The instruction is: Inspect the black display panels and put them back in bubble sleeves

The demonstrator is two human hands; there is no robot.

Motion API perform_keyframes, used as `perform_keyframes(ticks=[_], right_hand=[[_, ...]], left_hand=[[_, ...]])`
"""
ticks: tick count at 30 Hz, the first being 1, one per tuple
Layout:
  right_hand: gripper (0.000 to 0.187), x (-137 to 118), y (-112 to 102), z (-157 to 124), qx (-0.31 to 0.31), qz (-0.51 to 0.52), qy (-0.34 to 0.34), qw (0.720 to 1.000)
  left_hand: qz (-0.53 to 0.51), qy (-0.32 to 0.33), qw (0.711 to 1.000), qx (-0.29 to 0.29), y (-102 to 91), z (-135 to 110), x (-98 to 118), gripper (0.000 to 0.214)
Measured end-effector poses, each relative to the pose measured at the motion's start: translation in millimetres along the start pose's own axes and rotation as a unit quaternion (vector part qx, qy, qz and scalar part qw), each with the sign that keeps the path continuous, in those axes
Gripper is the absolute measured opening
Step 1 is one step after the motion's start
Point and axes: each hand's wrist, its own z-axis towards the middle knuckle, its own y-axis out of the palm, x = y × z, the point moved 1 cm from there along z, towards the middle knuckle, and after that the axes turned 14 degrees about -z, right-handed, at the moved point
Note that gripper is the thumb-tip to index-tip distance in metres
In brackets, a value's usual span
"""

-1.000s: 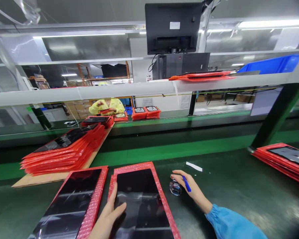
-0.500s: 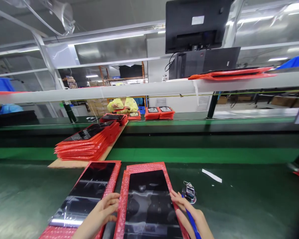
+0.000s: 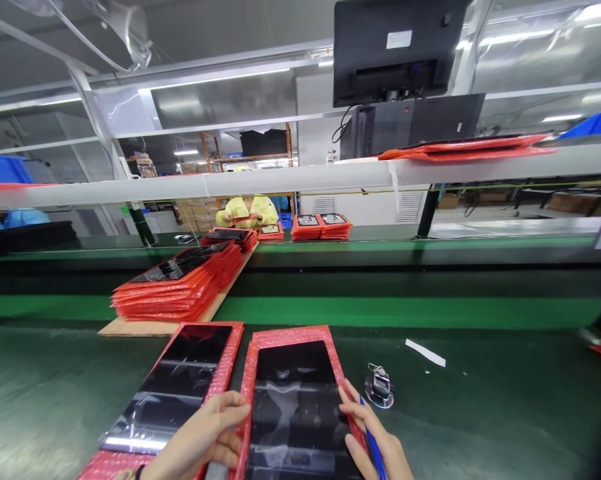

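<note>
In front of me a black glossy screen panel lies on red bubble-wrap bags. My left hand is at the left edge of these bags, its fingers curled onto the red wrap. My right hand holds a blue pen against its palm, while its fingertips touch the panel's right edge. Left of this pile lies a second black screen panel, also on red bubble wrap, partly behind my left hand and forearm.
A tall stack of red bags with a dark panel on top stands on a wooden board. A small metal object with a round base and a white strip lie at right. Beyond the bench sits a person in yellow.
My left hand has shifted right and its fingers have closed onto the bag's edge. The panel and bags have moved slightly left. My right hand has followed left, still with the pen.
</note>
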Motion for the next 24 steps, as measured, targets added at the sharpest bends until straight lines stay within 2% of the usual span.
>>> perform_keyframes(ticks=[5, 8, 12, 16, 19, 21, 24], right_hand=[[0.035, 2, 3, -3, 0.019, 0.014, -0.003, 1.000], [0.028, 0, 0, -3, 0.018, 0.032, -0.007, 0.999], [0.020, 2, -6, 0, -0.023, 0.037, -0.025, 0.999], [0.020, 11, -11, 4, -0.042, 0.023, -0.038, 0.998], [0.022, 15, -17, 6, -0.050, 0.042, -0.036, 0.997], [0.023, 13, -23, 8, -0.049, 0.064, -0.026, 0.996], [0.024, 7, -33, 11, -0.030, 0.090, 0.002, 0.995]], left_hand=[[-0.002, -0.006, 1.000, -0.026, 6.8, 1, 11, 0.045], [-0.011, 0.015, 0.999, -0.041, 13.8, 0, 19, 0.040], [-0.044, 0.061, 0.994, -0.076, 30.2, -9, 26, 0.032], [-0.078, 0.095, 0.990, -0.071, 36.0, -12, 29, 0.051], [-0.089, 0.108, 0.989, -0.052, 14.7, -7, 41, 0.058], [-0.093, 0.117, 0.987, -0.052, -13.1, -4, 57, 0.064], [-0.103, 0.122, 0.987, -0.024, -65.5, -4, 79, 0.070]])
